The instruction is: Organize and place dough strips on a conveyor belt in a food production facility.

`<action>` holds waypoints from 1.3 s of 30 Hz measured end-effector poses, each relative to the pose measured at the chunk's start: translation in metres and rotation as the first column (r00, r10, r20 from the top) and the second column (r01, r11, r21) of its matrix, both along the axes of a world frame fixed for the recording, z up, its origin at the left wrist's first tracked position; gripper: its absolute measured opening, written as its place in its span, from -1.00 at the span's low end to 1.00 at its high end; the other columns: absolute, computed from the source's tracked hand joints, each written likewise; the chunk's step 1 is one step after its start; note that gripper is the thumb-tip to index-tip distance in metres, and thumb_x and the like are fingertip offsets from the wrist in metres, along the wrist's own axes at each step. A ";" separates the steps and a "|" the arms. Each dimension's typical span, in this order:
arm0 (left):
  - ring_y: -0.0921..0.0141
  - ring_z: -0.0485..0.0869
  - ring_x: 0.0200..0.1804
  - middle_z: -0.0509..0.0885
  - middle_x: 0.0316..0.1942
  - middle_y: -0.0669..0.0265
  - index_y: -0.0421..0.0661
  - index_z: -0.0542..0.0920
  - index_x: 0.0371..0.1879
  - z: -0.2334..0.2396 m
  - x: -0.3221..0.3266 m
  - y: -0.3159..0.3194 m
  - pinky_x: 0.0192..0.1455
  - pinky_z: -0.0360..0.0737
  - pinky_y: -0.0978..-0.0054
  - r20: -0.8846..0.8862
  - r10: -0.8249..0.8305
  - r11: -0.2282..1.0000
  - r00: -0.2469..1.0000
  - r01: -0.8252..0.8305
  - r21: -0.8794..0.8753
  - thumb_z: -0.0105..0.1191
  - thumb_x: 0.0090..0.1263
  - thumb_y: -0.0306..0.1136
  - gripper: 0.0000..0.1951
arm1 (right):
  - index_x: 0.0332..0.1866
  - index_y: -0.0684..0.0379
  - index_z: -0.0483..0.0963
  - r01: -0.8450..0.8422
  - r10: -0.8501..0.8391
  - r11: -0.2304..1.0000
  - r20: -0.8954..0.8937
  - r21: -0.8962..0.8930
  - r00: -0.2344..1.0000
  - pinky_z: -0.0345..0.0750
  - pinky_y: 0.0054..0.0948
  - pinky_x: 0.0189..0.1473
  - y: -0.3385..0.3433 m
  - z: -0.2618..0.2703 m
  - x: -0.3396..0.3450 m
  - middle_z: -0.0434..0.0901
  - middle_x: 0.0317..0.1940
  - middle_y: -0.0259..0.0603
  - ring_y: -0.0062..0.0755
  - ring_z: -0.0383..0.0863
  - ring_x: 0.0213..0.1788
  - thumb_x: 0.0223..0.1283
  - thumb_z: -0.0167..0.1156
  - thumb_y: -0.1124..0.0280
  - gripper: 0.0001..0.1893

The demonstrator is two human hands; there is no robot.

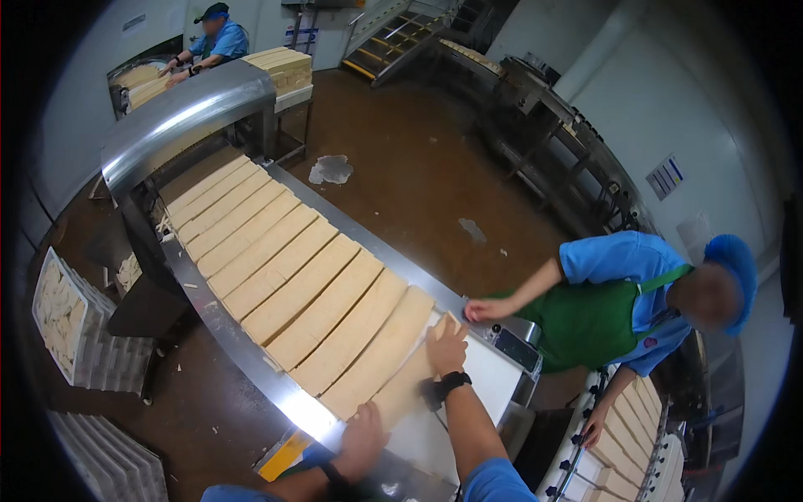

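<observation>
A long pale slab [406, 384] of what looks like dough or cake lies across the white belt, slightly blurred. My left hand [362, 433] grips its near end, close to the belt's steel side rail. At the far end of the same slab, my right hand [448, 346] has its fingers curled around the edge. Just beyond it, a neighbouring slab [379, 351] rests at the front of a row of similar slabs [276, 263]. This row stretches back along the conveyor [489, 370] to a curved steel hood. Black bands circle both my wrists.
A co-worker in a green apron [583, 320] stands right, one hand near the conveyor rail, another at a second slab-laden conveyor [627, 427]. Beyond the steel hood [188, 119], another person [223, 44] handles slabs. Stacked trays [94, 339] holding scraps stand left.
</observation>
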State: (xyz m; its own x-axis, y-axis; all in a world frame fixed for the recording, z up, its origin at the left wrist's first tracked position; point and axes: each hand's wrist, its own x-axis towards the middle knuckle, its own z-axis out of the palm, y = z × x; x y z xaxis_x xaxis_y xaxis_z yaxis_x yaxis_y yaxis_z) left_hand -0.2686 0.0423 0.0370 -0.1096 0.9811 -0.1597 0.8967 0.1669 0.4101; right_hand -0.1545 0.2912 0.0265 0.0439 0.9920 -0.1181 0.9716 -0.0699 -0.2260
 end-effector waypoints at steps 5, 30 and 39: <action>-0.07 0.58 -0.06 0.42 0.03 -0.08 -0.32 0.26 0.29 0.016 -0.003 0.010 0.00 0.60 0.14 0.258 -0.048 0.997 0.965 0.060 -0.042 0.34 0.14 -0.16 -0.20 | 0.43 0.17 0.15 0.345 -0.350 0.936 -0.100 -0.069 0.931 0.47 0.08 0.23 -0.014 0.027 0.066 0.10 0.37 0.27 0.45 0.42 0.22 0.00 0.27 -0.03 -0.11; -0.10 0.13 0.42 0.10 0.36 -0.16 -0.16 0.24 0.39 0.111 0.344 -0.009 0.44 0.21 0.13 0.370 -0.723 0.678 0.584 0.496 0.543 0.24 0.13 -0.56 -0.24 | 0.39 0.34 0.00 0.989 -0.695 0.141 -0.707 0.040 0.128 0.52 -0.06 0.16 -0.310 0.119 0.508 0.16 0.19 0.38 0.37 0.49 0.11 0.06 0.25 -0.02 -0.07; 0.16 0.45 0.31 0.40 0.33 0.11 -0.13 0.29 0.41 0.113 0.428 0.022 0.28 0.46 0.31 0.495 -0.773 0.616 0.397 0.657 0.434 0.32 0.17 -0.55 -0.24 | 0.20 0.19 0.50 0.939 -0.934 0.335 -0.160 -0.076 0.320 0.07 0.12 0.39 -0.345 0.088 0.647 0.54 0.21 0.03 0.20 0.25 0.38 0.31 -0.23 -0.08 -0.37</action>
State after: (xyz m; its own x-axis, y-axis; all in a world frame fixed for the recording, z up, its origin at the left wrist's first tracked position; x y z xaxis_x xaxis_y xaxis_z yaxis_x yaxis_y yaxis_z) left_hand 0.1594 0.0645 0.1503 0.7037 0.6644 0.2516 0.2029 -0.5273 0.8251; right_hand 0.4928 -0.0542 0.1150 0.9311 0.3061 -0.1986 0.2171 -0.9022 -0.3727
